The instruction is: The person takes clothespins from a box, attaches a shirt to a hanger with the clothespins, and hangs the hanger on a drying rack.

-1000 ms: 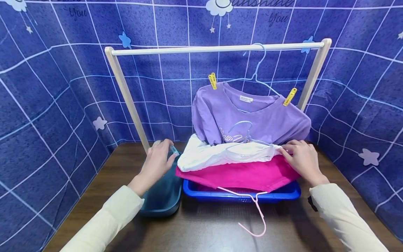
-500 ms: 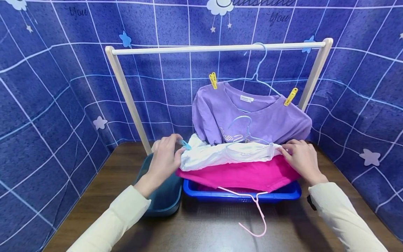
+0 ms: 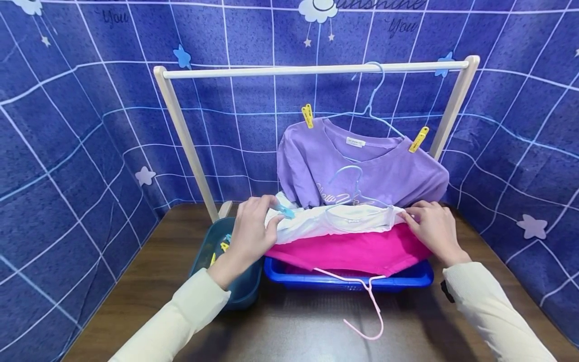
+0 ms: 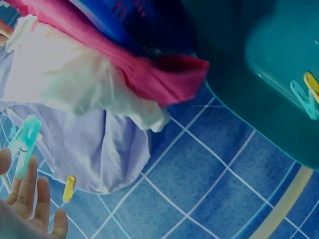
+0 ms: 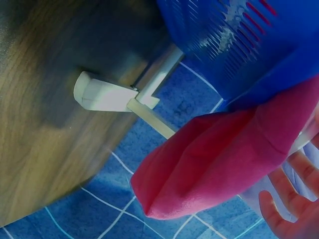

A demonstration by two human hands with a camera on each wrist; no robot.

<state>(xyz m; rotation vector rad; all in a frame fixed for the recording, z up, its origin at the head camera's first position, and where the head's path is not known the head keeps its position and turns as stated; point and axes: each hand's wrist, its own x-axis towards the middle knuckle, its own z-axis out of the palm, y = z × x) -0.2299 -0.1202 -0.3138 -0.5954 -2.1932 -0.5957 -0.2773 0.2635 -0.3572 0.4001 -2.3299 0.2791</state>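
Observation:
My left hand pinches a light blue clothespin between thumb and fingers, its tip over the left part of a white shirt. In the left wrist view the clothespin shows between thumb and index finger. My right hand pinches the white shirt's right shoulder, where the end of a light blue hanger lies. The hanger's hook stands up in front of a purple T-shirt. Beneath the white shirt lies a bright pink garment, with a pink hanger sticking out towards me.
A blue basket holds the pink garment. Left of it stands a teal bin with yellow and blue clothespins inside. Behind rises a rack with a white rail; the purple T-shirt hangs there, fixed by two yellow clothespins.
My left hand has moved right with the clothespin, from over the teal bin to the left part of the white shirt. The right hand keeps its place on the shirt.

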